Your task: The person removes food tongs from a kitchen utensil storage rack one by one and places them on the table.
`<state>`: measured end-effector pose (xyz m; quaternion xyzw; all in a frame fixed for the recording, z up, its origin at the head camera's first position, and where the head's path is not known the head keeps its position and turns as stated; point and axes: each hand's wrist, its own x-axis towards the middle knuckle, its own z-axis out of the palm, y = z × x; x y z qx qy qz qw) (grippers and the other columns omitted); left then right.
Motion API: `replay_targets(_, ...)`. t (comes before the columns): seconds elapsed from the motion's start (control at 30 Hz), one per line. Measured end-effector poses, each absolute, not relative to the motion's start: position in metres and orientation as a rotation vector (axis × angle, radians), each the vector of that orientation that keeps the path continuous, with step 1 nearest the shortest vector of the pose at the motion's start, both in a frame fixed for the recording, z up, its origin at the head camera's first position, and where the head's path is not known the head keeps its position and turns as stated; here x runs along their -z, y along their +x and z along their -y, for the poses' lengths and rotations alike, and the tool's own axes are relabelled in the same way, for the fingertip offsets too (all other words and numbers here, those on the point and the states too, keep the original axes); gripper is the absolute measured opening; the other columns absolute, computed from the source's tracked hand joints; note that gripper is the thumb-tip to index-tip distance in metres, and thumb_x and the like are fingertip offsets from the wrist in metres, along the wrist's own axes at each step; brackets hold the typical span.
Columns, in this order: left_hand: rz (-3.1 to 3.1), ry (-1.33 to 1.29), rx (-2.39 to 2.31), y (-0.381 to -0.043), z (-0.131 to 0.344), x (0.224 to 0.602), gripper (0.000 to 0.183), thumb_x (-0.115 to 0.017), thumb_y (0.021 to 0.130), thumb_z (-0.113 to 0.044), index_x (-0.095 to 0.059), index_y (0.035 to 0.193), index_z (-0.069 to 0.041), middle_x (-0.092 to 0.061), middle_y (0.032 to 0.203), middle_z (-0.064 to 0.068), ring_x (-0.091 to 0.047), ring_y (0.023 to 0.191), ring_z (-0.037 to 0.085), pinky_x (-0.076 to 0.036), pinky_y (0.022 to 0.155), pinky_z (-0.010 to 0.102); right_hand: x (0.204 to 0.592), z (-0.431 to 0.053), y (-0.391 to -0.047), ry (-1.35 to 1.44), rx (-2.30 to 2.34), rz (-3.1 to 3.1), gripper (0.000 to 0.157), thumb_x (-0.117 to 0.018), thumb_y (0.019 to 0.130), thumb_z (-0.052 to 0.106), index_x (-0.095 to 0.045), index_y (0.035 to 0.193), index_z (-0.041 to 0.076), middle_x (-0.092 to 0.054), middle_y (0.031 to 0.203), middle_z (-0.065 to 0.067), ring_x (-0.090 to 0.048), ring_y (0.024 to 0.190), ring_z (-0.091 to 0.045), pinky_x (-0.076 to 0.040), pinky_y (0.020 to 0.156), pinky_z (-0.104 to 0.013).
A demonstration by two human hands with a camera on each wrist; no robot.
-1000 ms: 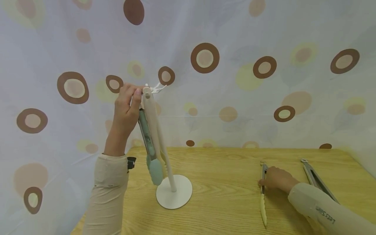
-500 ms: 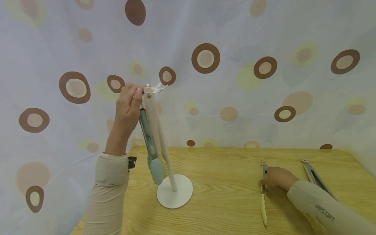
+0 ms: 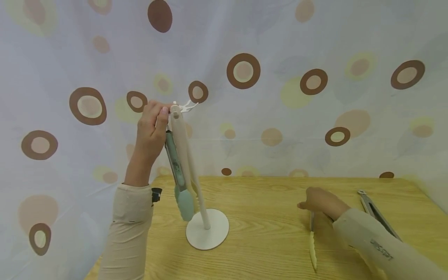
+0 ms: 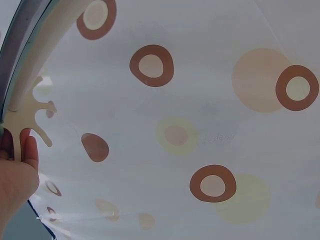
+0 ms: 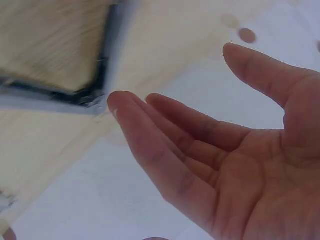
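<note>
At the upper left, my left hand (image 3: pixel 151 130) holds the top of a white utensil stand (image 3: pixel 207 240). In the left wrist view its fingers close round one prong of the branching hook top (image 4: pixel 35 107). Tongs with teal tips (image 3: pixel 184 202) hang just below this hand against the post. My right hand (image 3: pixel 323 202) is over the hinge end of yellow-tipped tongs (image 3: pixel 313 249) lying on the table. Seen from the right wrist, the fingers are loose and apart, holding nothing, and the tongs' arms (image 5: pixel 45 95) spread in a V. Whether a fingertip touches them, I cannot tell.
Grey tongs (image 3: pixel 378 214) lie further right on the wooden table (image 3: pixel 259 233), partly behind my right sleeve (image 3: pixel 378 243). Behind the table hangs a pale curtain (image 3: pixel 217 35) with brown circles. A pale serrated piece (image 3: pixel 200 202) hangs beside the stand's post.
My right hand has let go of the yellow-tipped tongs and moved a little up and to the left. My left hand stays on the stand.
</note>
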<state>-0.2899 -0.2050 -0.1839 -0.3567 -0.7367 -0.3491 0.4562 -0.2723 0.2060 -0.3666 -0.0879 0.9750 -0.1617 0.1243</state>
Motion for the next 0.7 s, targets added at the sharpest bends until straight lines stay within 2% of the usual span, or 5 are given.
replay_targets(0.07,1.81,-0.884,0.859,-0.29,0.205,0.184,0.033,-0.039,0.097,-0.013,-0.065,0.101,0.008,-0.056,0.095,0.022,-0.046,0.092,0.029,-0.034,0.079,0.034,0.362,-0.198,-0.273,-0.267,0.56,-2.832,0.057,-0.063,0.092,0.028,-0.048,0.113,-0.023,-0.06,0.093,-0.029,-0.061,0.071,-0.032,-0.052,0.067,-0.042)
replay_targets(0.13,1.807,-0.885,0.859,-0.29,0.205,0.183,0.032,-0.04,0.097,-0.012,-0.065,0.1,0.008,-0.056,0.096,0.021,-0.046,0.092,0.029,-0.034,0.08,0.034,0.357,-0.19,-0.274,-0.295,0.654,-2.828,0.043,-0.061,0.093,0.026,-0.057,0.095,-0.016,-0.055,0.068,-0.013,-0.049,0.051,-0.018,-0.046,0.052,-0.03)
replay_targets(0.23,1.806,-0.887,0.861,-0.29,0.204,0.183,0.032,-0.04,0.097,-0.012,-0.065,0.101,0.008,-0.056,0.096,0.021,-0.046,0.093,0.028,-0.034,0.08,0.034,0.349,-0.177,-0.276,-0.382,0.766,-2.823,0.033,-0.06,0.094,0.025,-0.063,0.078,-0.003,-0.038,0.052,0.002,-0.034,0.043,-0.009,-0.037,0.046,-0.024)
replay_targets(0.43,1.797,-0.896,0.857,-0.289,0.204,0.183,0.032,-0.039,0.097,-0.012,-0.065,0.101,0.008,-0.055,0.095,0.022,-0.045,0.091,0.026,-0.034,0.078,0.033,0.336,-0.149,-0.279,-0.585,0.915,-2.803,0.04,-0.061,0.094,0.025,-0.064,0.109,-0.012,-0.065,0.082,-0.016,-0.061,0.067,-0.022,-0.052,0.064,-0.038)
replay_targets(0.7,1.789,-0.879,0.879,-0.29,0.203,0.185,0.029,-0.041,0.096,-0.008,-0.065,0.101,0.009,-0.055,0.094,0.021,-0.046,0.092,0.026,-0.035,0.081,0.033,0.328,-0.114,-0.283,-0.926,1.075,-2.736,0.042,-0.056,0.097,0.027,-0.059,0.122,-0.007,-0.064,0.11,-0.015,-0.062,0.098,-0.028,-0.05,0.085,-0.044)
